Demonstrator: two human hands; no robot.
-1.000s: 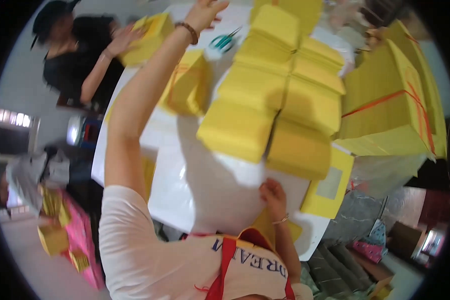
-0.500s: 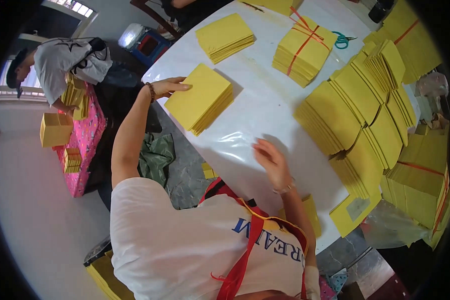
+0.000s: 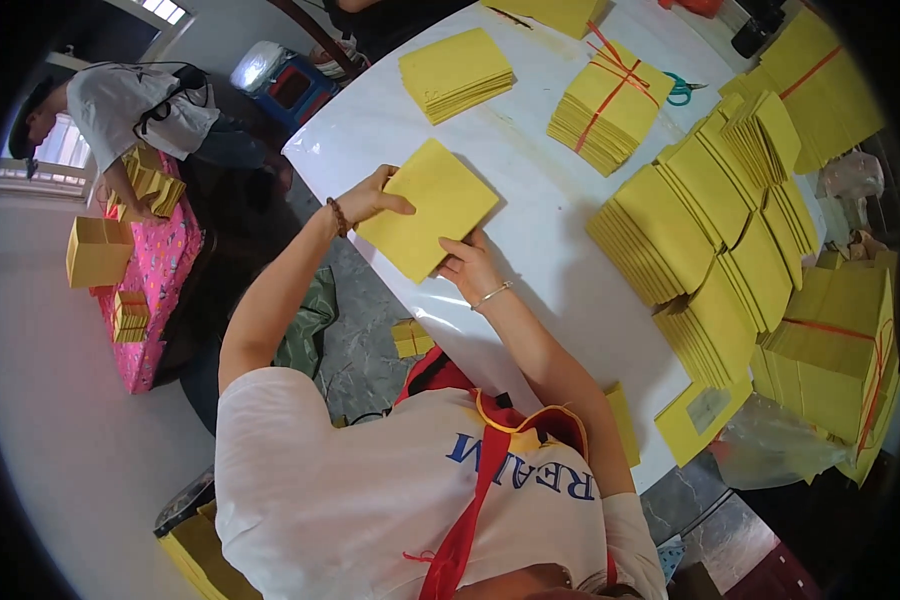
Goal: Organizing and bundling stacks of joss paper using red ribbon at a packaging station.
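Observation:
Both my hands hold a squarish stack of yellow paper (image 3: 432, 205) over the near left part of the white table. My left hand (image 3: 373, 200) grips its left edge, thumb on top and fingers underneath. At the near right corner my right hand (image 3: 472, 268) holds it too, its thumb lying over the top. Whether the pieces are plain sheets or envelopes I cannot tell. Beyond lies another loose yellow stack (image 3: 457, 75). To its right sits a thick yellow bundle (image 3: 610, 108) tied with red string.
Teal-handled scissors (image 3: 682, 90) lie beside the tied bundle. Fanned yellow stacks (image 3: 685, 215) cover the table's right side, with more tied bundles (image 3: 820, 360) beyond them. At left, another person (image 3: 145, 110) bends over a pink-covered table (image 3: 160, 290) holding yellow bundles. A blue stool (image 3: 292, 90) stands behind.
My right hand has moved left and taken hold of the near right corner of the stack. The stack has shifted slightly right and turned, with my left hand still on it.

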